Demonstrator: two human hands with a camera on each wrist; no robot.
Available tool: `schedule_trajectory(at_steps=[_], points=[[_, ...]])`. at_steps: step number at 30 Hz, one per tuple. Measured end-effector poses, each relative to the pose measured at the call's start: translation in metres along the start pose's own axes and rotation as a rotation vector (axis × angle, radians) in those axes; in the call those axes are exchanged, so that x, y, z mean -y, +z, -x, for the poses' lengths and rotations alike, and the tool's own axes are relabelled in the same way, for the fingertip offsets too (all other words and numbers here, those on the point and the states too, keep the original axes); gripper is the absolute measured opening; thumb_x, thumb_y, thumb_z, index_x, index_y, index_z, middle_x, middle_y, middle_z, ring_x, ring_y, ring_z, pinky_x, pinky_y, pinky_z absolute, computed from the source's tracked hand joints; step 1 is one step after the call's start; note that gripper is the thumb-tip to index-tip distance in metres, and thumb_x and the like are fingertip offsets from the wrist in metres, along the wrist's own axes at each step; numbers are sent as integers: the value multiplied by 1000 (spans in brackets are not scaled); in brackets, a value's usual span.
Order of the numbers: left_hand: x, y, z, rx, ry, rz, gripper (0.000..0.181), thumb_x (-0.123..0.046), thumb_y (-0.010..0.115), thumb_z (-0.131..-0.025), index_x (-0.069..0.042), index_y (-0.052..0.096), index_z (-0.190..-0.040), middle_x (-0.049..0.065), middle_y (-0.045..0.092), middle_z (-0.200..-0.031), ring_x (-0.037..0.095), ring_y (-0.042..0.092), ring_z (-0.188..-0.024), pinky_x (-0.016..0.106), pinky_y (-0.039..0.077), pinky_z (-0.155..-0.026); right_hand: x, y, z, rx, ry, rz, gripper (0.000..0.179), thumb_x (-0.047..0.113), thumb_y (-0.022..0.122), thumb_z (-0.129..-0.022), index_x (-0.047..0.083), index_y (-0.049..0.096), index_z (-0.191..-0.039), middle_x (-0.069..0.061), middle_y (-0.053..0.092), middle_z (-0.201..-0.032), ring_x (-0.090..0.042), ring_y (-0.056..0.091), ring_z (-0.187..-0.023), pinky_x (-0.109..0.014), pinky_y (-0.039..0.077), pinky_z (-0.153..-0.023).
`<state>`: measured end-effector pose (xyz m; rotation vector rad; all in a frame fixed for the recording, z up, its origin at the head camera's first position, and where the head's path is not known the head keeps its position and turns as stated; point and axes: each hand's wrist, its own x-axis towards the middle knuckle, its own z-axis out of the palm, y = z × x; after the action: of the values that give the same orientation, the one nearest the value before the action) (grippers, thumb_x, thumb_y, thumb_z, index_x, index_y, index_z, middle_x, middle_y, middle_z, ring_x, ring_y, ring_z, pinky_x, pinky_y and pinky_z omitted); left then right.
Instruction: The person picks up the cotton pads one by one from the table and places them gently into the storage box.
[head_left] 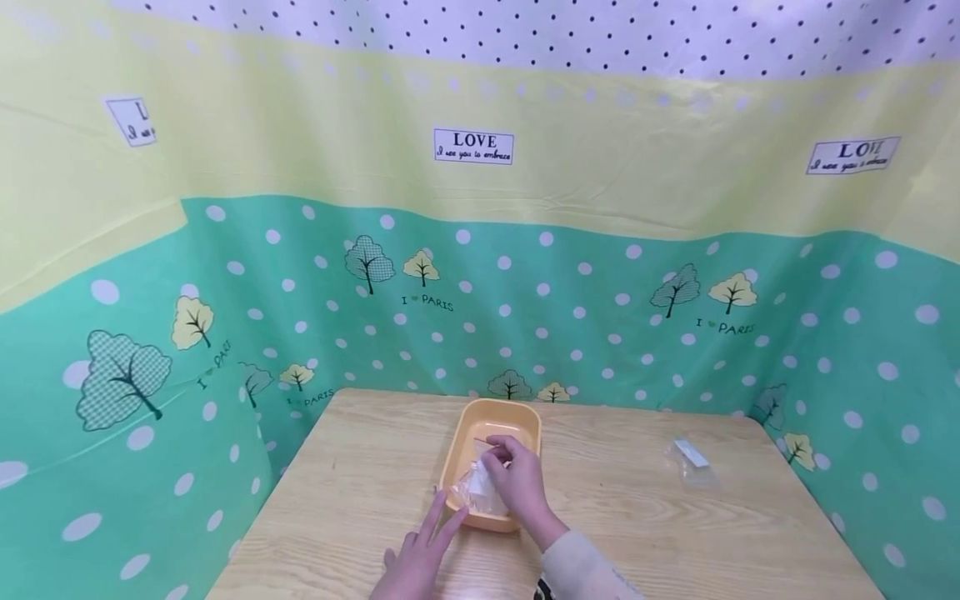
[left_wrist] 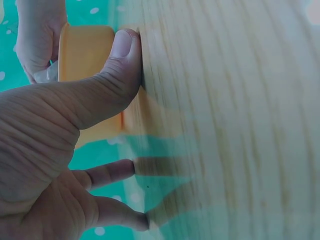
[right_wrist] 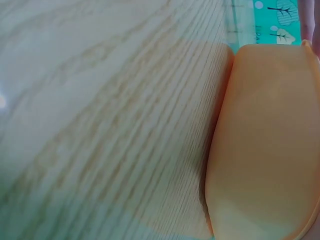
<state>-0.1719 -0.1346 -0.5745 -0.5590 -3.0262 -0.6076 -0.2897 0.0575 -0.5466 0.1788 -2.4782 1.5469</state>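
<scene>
An orange-yellow plastic basin [head_left: 495,414] stands on the wooden table in the head view. Inside its near half lies a clear plastic bag [head_left: 477,492] with something white in it. My right hand [head_left: 521,483] reaches over the basin and pinches the upper part of this bag between thumb and fingers. My left hand [head_left: 420,554] is at the basin's near left corner, two fingers extended to the rim. In the left wrist view the left thumb [left_wrist: 122,60] lies along the basin's outer wall, and other fingers stretch down toward the tabletop.
On the right of the table [head_left: 600,533] lies another clear bag [head_left: 693,468] with a white strip in it. A green and yellow patterned cloth [head_left: 540,308] hangs behind the table and along both sides. The right wrist view shows mostly tabletop and the basin's side.
</scene>
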Motion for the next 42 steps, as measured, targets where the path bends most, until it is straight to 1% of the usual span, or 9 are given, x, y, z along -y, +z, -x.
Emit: schedule_trajectory(at_steps=[2, 5, 8, 10, 12, 16, 27, 34, 42], points=[[-1, -1, 0, -4, 6, -3, 116, -30, 90, -65, -37, 19, -157, 8, 3, -168, 40, 60, -102, 88, 37, -68, 0, 0, 0, -24, -16, 10, 26, 21, 70, -92, 18, 69, -118, 9, 68, -91, -7, 61, -83, -17, 54, -71], [-1, -1, 0, -11, 8, -8, 115, -33, 89, -65, -37, 20, -157, 8, 4, -168, 40, 60, -102, 88, 38, -68, 0, 1, 0, -68, -35, 35, 24, 18, 70, -91, 18, 69, -115, 8, 68, -94, -7, 60, -86, -17, 54, -72], [0, 0, 0, -18, 0, -18, 114, -52, 85, -64, -38, 20, -157, 7, 5, -168, 37, 61, -101, 87, 38, -67, 1, 2, 1, -97, -48, 54, 24, 15, 70, -91, 16, 69, -115, 6, 67, -97, -9, 59, -89, -18, 54, -73], [1, 0, 0, -27, -8, -23, 116, -68, 79, -61, -39, 20, -157, 7, 5, -168, 35, 60, -101, 87, 38, -67, 1, 3, 1, -100, -41, 59, 24, 16, 69, -91, 17, 69, -115, 6, 67, -98, -9, 58, -90, -18, 54, -73], [2, -1, 0, -31, -11, -23, 118, -77, 74, -59, -40, 20, -157, 6, 5, -168, 34, 60, -100, 88, 37, -66, 1, 3, 2, -97, -36, 61, 23, 18, 69, -92, 18, 69, -115, 7, 66, -98, -9, 58, -90, -18, 53, -73], [3, 0, 0, -41, -13, -22, 121, -88, 64, -55, -39, 20, -157, 6, 5, -168, 35, 60, -102, 88, 36, -67, 0, 4, 3, -88, -31, 71, 21, 20, 68, -93, 19, 69, -114, 9, 65, -97, -7, 58, -90, -18, 53, -72], [3, 0, 1, -45, -11, -33, 123, -92, 60, -54, -39, 19, -157, 6, 5, -169, 34, 60, -102, 88, 37, -66, 2, 4, 5, -94, -51, 98, 19, 21, 68, -92, 19, 70, -111, 9, 66, -96, -7, 58, -89, -18, 53, -73], [2, -1, 1, -39, -10, -22, 121, -86, 65, -56, -38, 19, -157, 7, 5, -168, 33, 60, -102, 88, 37, -68, 2, 4, 5, -85, -30, 100, 19, 22, 68, -93, 21, 70, -111, 10, 66, -97, -6, 58, -90, -17, 53, -74], [2, -1, 1, -40, 0, -11, 121, -85, 66, -57, -37, 19, -157, 8, 5, -168, 36, 60, -103, 89, 36, -68, 1, 3, 6, -77, -41, 99, 18, 23, 68, -93, 20, 70, -111, 10, 67, -97, -7, 59, -90, -18, 53, -73]])
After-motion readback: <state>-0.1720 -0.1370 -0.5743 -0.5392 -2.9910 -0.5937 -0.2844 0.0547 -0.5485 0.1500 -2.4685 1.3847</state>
